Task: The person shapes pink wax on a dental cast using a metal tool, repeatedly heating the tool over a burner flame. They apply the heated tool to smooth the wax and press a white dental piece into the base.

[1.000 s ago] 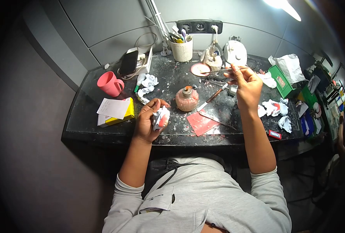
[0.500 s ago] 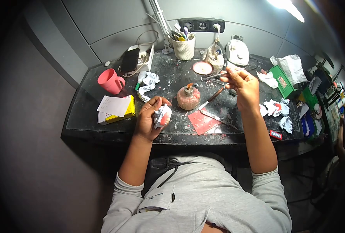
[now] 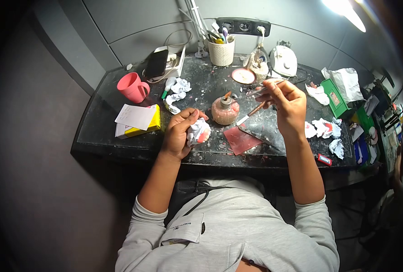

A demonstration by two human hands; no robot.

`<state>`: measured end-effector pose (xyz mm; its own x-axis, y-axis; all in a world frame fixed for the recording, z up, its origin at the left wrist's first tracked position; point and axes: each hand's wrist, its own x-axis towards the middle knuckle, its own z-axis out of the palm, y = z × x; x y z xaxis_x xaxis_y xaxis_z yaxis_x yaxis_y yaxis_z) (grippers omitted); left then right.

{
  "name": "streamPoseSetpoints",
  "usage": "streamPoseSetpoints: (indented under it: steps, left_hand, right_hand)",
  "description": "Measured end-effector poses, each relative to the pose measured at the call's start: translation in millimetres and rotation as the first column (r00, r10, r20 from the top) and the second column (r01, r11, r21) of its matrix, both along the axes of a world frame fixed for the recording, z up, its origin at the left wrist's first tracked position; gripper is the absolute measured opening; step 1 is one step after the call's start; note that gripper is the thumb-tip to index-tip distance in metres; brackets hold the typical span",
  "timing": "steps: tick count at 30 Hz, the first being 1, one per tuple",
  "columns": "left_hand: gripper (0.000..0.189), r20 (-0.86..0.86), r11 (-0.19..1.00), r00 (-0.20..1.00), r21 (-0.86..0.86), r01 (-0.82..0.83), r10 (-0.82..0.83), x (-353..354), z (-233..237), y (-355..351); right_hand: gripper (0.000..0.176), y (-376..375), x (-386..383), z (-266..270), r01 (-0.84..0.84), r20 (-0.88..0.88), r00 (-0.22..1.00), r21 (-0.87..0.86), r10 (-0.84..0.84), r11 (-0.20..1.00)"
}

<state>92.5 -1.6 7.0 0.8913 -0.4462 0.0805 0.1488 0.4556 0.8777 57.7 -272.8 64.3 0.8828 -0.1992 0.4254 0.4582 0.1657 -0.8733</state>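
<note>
My left hand is wrapped round a white plaster piece with pink wax and teeth on its right side. My right hand pinches a thin metal tool that points left toward the burner. A brown-handled knife reaches from below my right fingers down to the left; whether they touch it, I cannot tell. Between my hands stands a round burner with an orange flame at its top. In front of it lie a pink wax sheet and a second knife.
To the left are a pink mug, a yellow box under paper and a phone. Behind stand a white tool cup, a round pink-rimmed dish and a white device. Plaster pieces and a green box are at right.
The view has shifted slightly. My left hand has turned the plaster piece so more of the teeth show. The tool in my right hand now points more toward the flame, and the brown-handled knife sits higher.
</note>
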Motion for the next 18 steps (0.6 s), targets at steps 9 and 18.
streamPoseSetpoints:
  steps: [9,18]
  left_hand:
    - [0.024,0.043,0.999,0.998,0.033,0.036,-0.037,1.5,-2.2,0.9]
    - [0.023,0.031,0.999,0.999,0.034,0.009,-0.01,-2.1,1.7,-2.1]
  right_hand:
    - [0.015,23.7,-11.6,-2.6,-0.138,0.088,0.986,-0.062,0.143,0.989]
    - [0.017,29.4,-13.2,-2.9,-0.124,0.068,0.989,-0.124,0.133,0.984]
